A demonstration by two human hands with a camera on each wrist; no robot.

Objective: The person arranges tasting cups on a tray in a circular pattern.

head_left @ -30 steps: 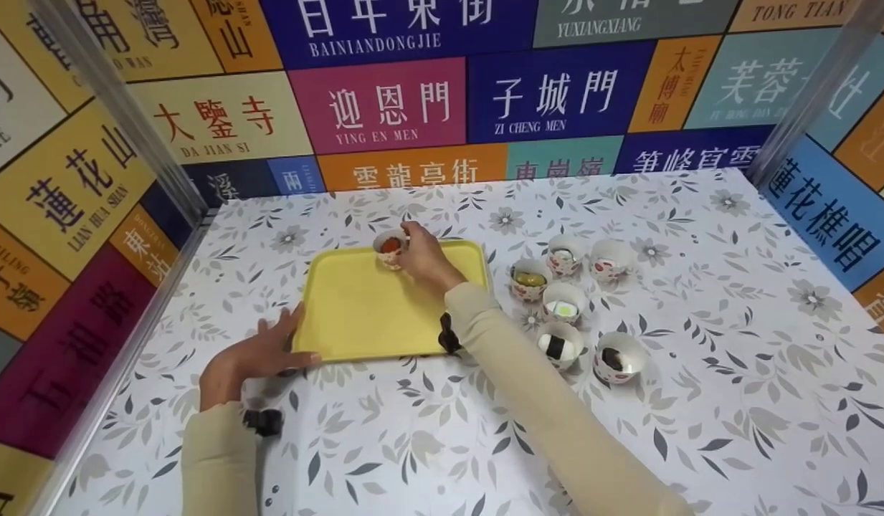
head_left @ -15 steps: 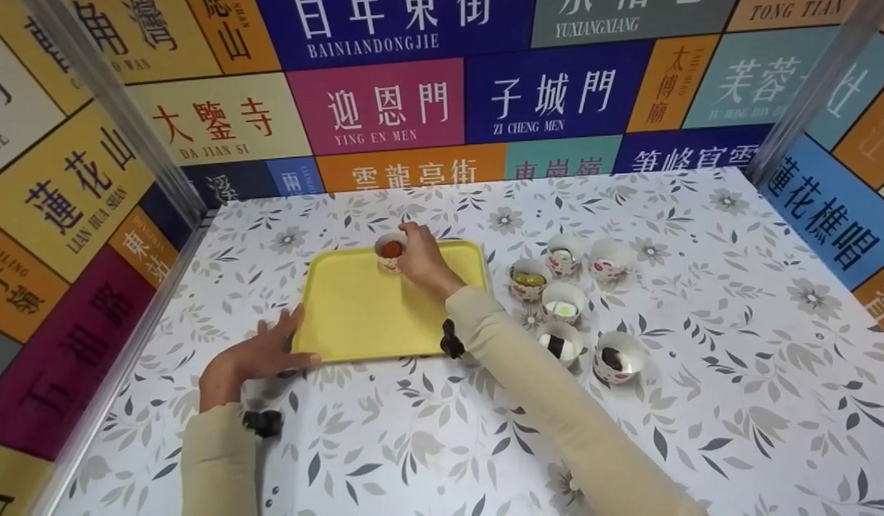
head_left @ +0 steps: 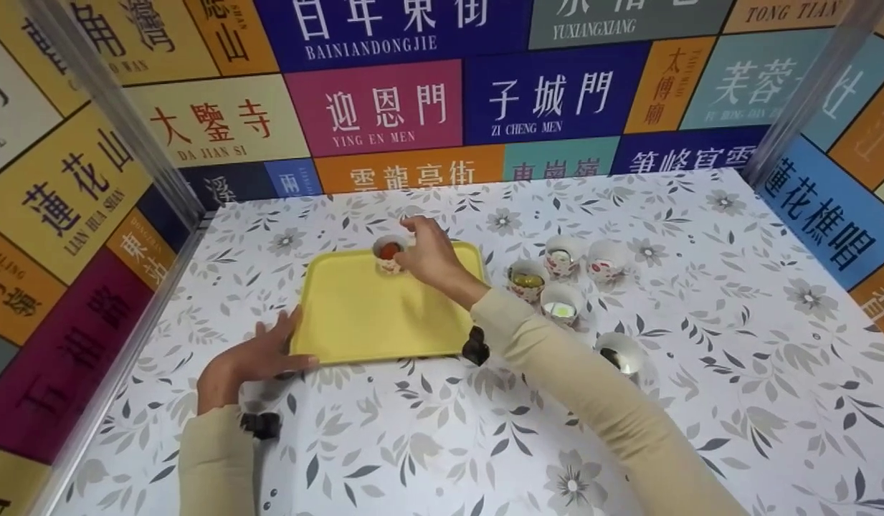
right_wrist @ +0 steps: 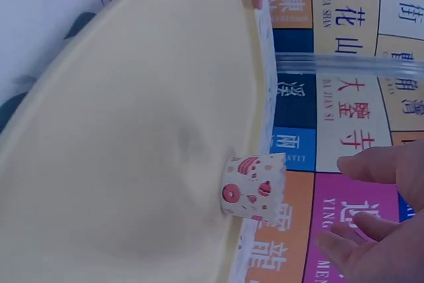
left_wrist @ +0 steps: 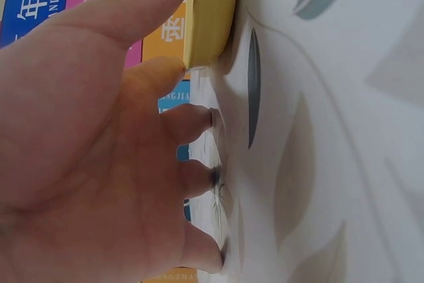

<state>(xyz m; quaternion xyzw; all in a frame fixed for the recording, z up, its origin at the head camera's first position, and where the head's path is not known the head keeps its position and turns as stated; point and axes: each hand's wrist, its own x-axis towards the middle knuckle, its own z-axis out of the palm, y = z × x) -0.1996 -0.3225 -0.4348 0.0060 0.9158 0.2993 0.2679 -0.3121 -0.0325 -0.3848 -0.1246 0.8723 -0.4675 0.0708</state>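
A paper cup (head_left: 390, 258) with red printed pictures and something red-orange inside stands at the far edge of the yellow tray (head_left: 370, 315). Just right of it is my right hand (head_left: 434, 252); the right wrist view shows a gap between this cup (right_wrist: 254, 187) and the spread fingers and thumb. Nothing is held there. My left hand (head_left: 259, 356) rests at the tray's near left corner, fingers extended. In the left wrist view the thumb and index finger touch the tray's yellow rim (left_wrist: 211, 18), and the other fingertips meet the table.
Right of the tray stand several similar cups: one with yellow-green pieces (head_left: 525, 280), one with a white-and-green piece (head_left: 562, 305), two farther back (head_left: 561, 256), and one with a dark piece (head_left: 621, 354). My right sleeve (head_left: 571, 365) crosses in front. Sign-printed walls (head_left: 373, 107) bound the patterned table.
My right hand has let go of the cup on the tray and drawn back to the right. Its forearm now hides the cup with the black-banded white piece. The left hand stays put.
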